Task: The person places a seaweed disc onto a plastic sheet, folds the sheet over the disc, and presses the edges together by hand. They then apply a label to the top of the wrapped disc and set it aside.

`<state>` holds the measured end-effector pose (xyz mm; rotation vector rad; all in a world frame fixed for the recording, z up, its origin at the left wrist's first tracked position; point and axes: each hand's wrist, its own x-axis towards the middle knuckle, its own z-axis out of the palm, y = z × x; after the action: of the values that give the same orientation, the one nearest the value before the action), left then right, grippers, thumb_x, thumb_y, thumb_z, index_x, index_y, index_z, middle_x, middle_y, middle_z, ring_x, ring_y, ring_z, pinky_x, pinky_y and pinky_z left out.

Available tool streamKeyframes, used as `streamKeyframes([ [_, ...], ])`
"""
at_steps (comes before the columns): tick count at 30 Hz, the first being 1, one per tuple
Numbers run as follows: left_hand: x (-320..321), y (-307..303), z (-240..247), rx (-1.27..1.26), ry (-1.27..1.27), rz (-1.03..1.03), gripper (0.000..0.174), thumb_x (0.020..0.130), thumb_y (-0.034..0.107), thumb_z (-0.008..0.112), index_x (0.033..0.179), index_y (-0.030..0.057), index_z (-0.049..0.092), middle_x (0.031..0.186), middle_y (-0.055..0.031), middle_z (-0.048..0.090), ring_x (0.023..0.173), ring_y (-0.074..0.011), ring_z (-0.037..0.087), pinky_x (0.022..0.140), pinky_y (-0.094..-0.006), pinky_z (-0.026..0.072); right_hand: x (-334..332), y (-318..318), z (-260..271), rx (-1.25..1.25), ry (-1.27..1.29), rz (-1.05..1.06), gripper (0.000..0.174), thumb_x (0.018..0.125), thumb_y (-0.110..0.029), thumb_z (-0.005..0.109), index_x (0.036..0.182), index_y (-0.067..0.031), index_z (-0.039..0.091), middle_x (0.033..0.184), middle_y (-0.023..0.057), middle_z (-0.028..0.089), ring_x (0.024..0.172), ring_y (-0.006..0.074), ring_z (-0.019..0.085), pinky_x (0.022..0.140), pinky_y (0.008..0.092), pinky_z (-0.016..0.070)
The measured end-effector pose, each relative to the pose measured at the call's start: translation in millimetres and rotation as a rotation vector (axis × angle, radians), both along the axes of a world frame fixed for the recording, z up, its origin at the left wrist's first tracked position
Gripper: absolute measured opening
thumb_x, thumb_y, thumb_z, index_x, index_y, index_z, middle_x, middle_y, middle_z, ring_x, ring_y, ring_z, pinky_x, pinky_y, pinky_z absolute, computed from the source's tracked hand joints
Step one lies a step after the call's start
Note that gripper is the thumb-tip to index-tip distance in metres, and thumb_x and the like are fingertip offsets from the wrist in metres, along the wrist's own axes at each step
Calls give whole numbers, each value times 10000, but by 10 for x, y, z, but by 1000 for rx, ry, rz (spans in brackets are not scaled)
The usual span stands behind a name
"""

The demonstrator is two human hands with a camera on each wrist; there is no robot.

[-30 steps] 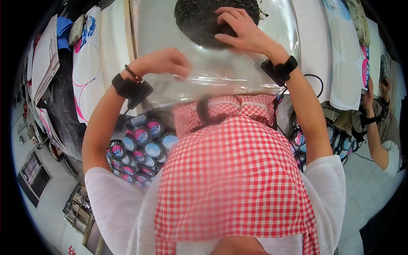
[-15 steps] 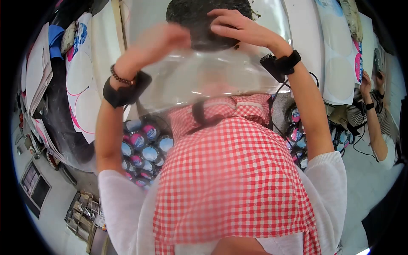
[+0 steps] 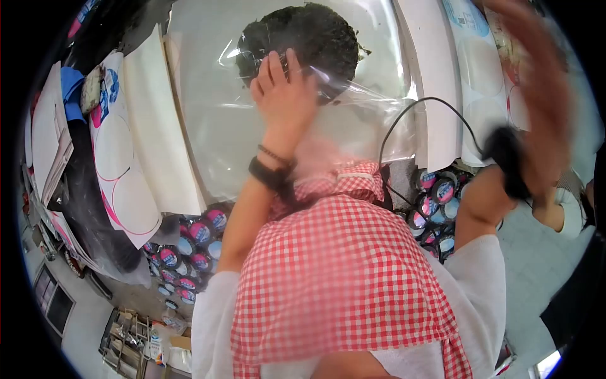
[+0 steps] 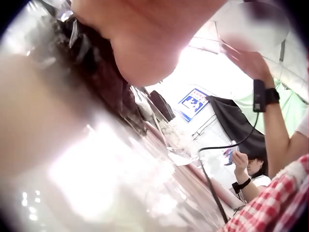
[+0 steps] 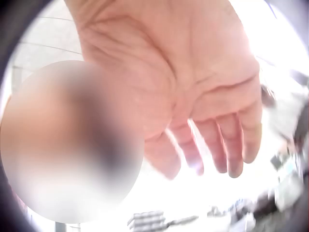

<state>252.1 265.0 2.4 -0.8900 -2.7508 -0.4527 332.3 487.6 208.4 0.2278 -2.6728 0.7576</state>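
A dark, round, flat sheet stack (image 3: 328, 38) lies at the top middle of the table, with clear plastic film (image 3: 372, 120) over and around it. My left hand (image 3: 285, 95) rests with spread fingers on the near left part of the dark stack. In the left wrist view the dark edge (image 4: 96, 63) shows beside the hand (image 4: 145, 43). My right hand, blurred in the head view, is raised high at the right, away from the stack; the right wrist view shows its bare palm (image 5: 193, 72) with fingers extended and nothing held.
White sheets with printed circles (image 3: 126, 158) lie at the left and more printed film (image 3: 476, 82) at the right. Round packs with pink and blue labels (image 3: 189, 252) are piled below the table edge. A black cable (image 3: 435, 99) loops at the right. Another person (image 4: 255, 169) stands beyond.
My right hand has left the dark stack and swung up to the right. My left hand has moved onto the stack. The stack appears lower in the head view.
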Motion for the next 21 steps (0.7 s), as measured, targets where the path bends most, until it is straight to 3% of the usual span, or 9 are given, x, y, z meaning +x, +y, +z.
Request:
streamKeyframes([
  [3, -23, 45, 55, 25, -59, 50, 524, 904, 298, 534, 1382, 93, 473, 1307, -122, 458, 1168, -327, 414, 988, -471, 300, 921, 137, 112, 110, -26, -436, 230, 893, -218, 577, 1042, -47, 618, 969, 135, 642, 847, 275, 613, 764, 367, 480],
  [7, -98, 89, 26, -5, -143, 112, 525, 884, 244, 567, 1379, 92, 479, 1284, -96, 445, 1140, -324, 398, 968, -470, 310, 1132, -600, -882, 74, -364, -264, 199, 903, -172, 554, 1044, -60, 638, 993, 128, 632, 885, 249, 608, 798, 356, 482],
  [9, -114, 98, 32, -45, -210, 131, 529, 876, 231, 581, 1377, 94, 482, 1280, -94, 447, 1139, -324, 401, 960, -469, 315, 1020, -469, -1085, 79, -331, -307, 191, 907, -149, 543, 1045, -66, 647, 1005, 125, 627, 904, 236, 605, 816, 351, 483],
  [10, -114, 100, 4, -52, -204, 139, 532, 870, 225, 590, 1375, 96, 485, 1276, -94, 450, 1136, -324, 403, 953, -469, 319, 1070, -158, -912, 145, -262, -409, 190, 910, -138, 537, 1045, -69, 652, 1011, 123, 624, 913, 230, 603, 824, 348, 483],
  [13, -66, 128, 108, -25, -93, 124, 540, 858, 219, 601, 1374, 105, 489, 1263, -98, 458, 1128, -325, 411, 934, -471, 332, 2055, 1193, 760, 755, -141, -1050, 272, 979, -230, 491, 1140, -60, 632, 922, 75, 708, 885, 182, 676, 731, 286, 521],
  [14, -81, 112, 0, -7, -22, 120, 547, 855, 208, 591, 1382, 112, 480, 1248, -108, 467, 1110, -331, 421, 910, -477, 345, 2536, 1658, 1321, 1094, -182, -1289, 251, 930, -249, 588, 1121, -112, 673, 934, 113, 708, 867, 212, 683, 741, 294, 524],
  [16, -77, 95, 52, 12, -65, 101, 546, 857, 201, 580, 1384, 101, 474, 1245, -115, 467, 1099, -335, 424, 902, -479, 350, 2448, 1415, 1776, 1239, -86, -1537, 299, 890, -252, 644, 1128, -72, 662, 1026, 134, 677, 884, 244, 658, 756, 308, 513],
  [18, -93, 99, 172, 60, -115, 98, 549, 858, 190, 561, 1381, 56, 461, 1243, -130, 464, 1078, -343, 428, 895, -482, 356, 1845, 790, 1182, 868, 137, -1162, 361, 874, -266, 651, 1177, -70, 625, 1118, 165, 608, 974, 283, 598, 814, 344, 483],
  [21, -153, 75, 109, 129, -144, 64, 548, 851, 185, 557, 1366, 19, 465, 1253, -135, 457, 1078, -343, 427, 901, -482, 354, 775, -293, -316, 287, -148, -555, 465, 850, -287, 661, 1250, -68, 570, 1256, 211, 506, 1107, 341, 507, 901, 396, 437],
])
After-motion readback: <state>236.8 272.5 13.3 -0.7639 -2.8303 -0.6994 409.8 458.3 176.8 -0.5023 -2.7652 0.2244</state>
